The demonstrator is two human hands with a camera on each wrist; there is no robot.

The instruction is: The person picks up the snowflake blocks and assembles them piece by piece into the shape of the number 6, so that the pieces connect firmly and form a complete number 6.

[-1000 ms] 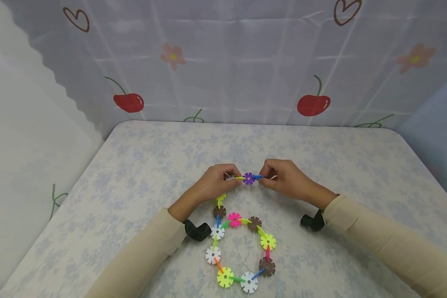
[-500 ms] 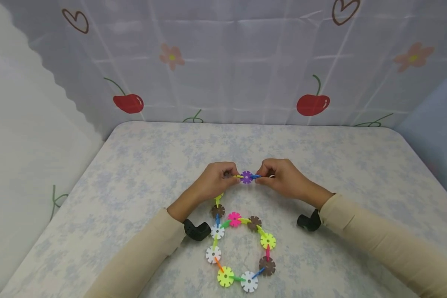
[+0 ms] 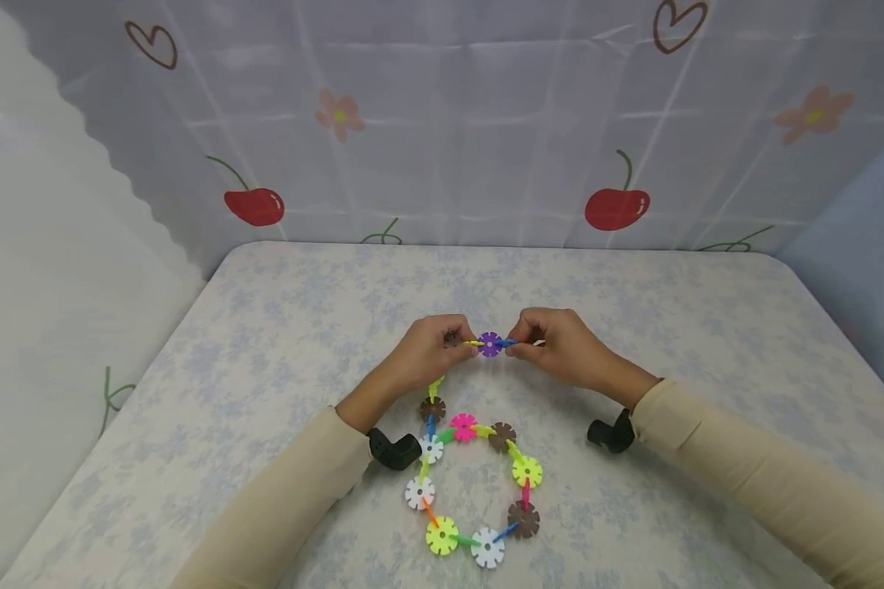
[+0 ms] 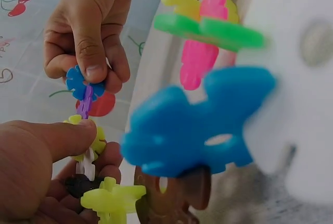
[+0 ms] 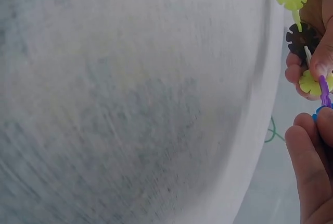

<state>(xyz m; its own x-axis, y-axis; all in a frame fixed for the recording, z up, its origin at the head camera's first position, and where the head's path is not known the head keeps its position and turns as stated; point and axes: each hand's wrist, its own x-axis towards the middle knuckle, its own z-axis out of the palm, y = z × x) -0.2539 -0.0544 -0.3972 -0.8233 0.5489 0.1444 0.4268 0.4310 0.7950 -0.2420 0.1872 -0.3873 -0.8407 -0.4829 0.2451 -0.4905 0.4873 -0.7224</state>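
Note:
In the head view my left hand (image 3: 427,352) and right hand (image 3: 560,348) are raised close together, with a purple slotted plastic snowflake disc (image 3: 489,344) between their fingertips. My left thumb and fingers pinch a yellow snowflake disc (image 4: 99,140), joined to the purple one. The right thumb and fingers pinch a blue snowflake disc (image 4: 77,82), which meets the purple disc's other side. How deep their slots sit is too small to tell. A white piece and a dark brown disc (image 5: 301,38) lie against the left fingers, part of a chain running down to the table.
The chain continues into a loop of linked discs lying on the floral tabletop, among them a pink disc (image 3: 464,427) and a white disc (image 3: 489,547). Black curved pieces (image 3: 395,450) show at both cuffs. A curtain with printed cherries (image 3: 254,207) hangs behind the table (image 3: 324,303).
My right hand has come slightly left, nearer the purple disc. Both hands rise a little in the head view, and the loop shifts slightly away from me. The same discs stay pinched.

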